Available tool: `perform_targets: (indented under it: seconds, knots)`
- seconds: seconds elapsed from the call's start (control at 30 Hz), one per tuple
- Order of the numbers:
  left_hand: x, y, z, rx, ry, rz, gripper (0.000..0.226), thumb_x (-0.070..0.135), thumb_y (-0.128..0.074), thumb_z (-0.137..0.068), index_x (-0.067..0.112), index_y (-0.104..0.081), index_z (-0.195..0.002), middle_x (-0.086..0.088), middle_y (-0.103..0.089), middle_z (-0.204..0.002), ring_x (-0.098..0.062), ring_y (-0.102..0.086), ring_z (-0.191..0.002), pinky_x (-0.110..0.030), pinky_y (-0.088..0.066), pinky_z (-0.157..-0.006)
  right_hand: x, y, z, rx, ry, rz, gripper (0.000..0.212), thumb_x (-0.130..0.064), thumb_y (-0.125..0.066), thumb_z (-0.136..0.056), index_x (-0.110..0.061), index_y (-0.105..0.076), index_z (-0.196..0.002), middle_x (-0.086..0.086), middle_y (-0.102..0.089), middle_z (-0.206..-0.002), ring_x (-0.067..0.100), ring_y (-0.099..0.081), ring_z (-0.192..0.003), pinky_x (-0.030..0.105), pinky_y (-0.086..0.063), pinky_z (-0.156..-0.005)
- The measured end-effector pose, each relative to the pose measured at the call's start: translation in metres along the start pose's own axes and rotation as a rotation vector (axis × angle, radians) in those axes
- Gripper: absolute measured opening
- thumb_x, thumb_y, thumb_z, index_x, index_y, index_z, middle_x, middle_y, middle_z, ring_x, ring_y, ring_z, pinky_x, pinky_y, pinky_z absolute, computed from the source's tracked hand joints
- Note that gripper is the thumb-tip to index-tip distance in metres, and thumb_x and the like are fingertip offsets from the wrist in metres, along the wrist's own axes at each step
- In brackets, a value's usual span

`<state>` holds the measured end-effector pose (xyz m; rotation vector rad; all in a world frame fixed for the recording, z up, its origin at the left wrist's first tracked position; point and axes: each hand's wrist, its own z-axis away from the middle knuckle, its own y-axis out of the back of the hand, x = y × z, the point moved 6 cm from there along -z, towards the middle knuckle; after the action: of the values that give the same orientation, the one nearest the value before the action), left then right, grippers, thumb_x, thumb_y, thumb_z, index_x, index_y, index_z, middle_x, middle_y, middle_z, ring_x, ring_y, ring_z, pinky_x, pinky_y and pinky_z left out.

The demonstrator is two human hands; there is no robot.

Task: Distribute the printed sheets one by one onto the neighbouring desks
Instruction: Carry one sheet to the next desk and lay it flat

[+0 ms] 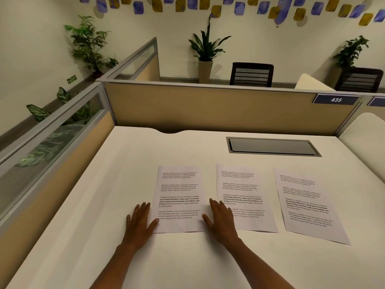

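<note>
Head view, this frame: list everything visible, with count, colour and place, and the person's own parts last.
printed sheets: 3, white with black text, side by side on the desk: left, middle, right
desk: 1, off-white, foreground
cable hatch: 1, grey, set into desk, behind the sheets
partition panels: tan with grey frames, behind and left of the desk
number plate: 1, blue, reads 435, on partition
office chairs: 2, black, beyond partition
potted plants: several, green, along the wall
wall decorations: blue and gold, top
exit sign: green, left wall
hands: left flat at left sheet's edge; right flat, overlapping middle sheet
</note>
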<state>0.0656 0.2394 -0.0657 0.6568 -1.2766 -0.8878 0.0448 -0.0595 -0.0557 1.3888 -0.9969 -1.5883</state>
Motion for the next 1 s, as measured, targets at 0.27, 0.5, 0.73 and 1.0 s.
perform_targets:
  seconds: [0.27,0.5,0.73,1.0]
  knots:
    - [0.010,-0.012,0.000,-0.067,-0.031,-0.047,0.085,0.047,-0.052,-0.093,0.019,-0.001,-0.155,0.003,0.003,-0.165,-0.016,0.008,-0.152,-0.046,0.006,-0.122,-0.023,-0.011,-0.002,-0.092,0.020,-0.048,0.074,-0.056,-0.033,-0.098,-0.019,-0.006,-0.156,0.005,-0.022,-0.163,0.020,-0.013,-0.152,0.042,-0.007,-0.124]
    - [0.015,-0.014,0.000,-0.103,-0.011,-0.100,0.080,0.046,-0.049,-0.095,0.019,-0.004,-0.155,0.001,0.008,-0.165,-0.019,0.011,-0.152,-0.047,0.005,-0.122,-0.035,-0.009,-0.003,-0.212,-0.063,-0.289,0.081,-0.058,-0.039,-0.096,-0.017,-0.003,-0.156,0.009,-0.016,-0.164,0.027,-0.016,-0.151,0.043,-0.014,-0.124]
    - [0.019,-0.012,0.001,-0.114,-0.009,-0.129,0.081,0.047,-0.048,-0.095,0.018,-0.001,-0.155,-0.001,0.007,-0.165,-0.021,0.010,-0.152,-0.048,0.003,-0.122,-0.058,0.005,-0.001,-0.196,-0.241,-0.957,0.082,-0.053,-0.059,-0.090,-0.017,-0.022,-0.153,0.001,-0.048,-0.150,0.023,-0.044,-0.138,0.046,-0.033,-0.117]
    - [0.024,-0.008,0.004,-0.123,0.005,-0.131,0.081,0.046,-0.047,-0.096,0.016,0.001,-0.155,-0.002,0.008,-0.165,-0.021,0.010,-0.152,-0.046,0.002,-0.122,-0.057,-0.002,-0.006,-0.099,-0.539,-1.265,0.082,-0.034,-0.073,-0.085,-0.019,-0.024,-0.150,0.014,-0.054,-0.137,0.030,-0.058,-0.114,0.044,-0.050,-0.101]
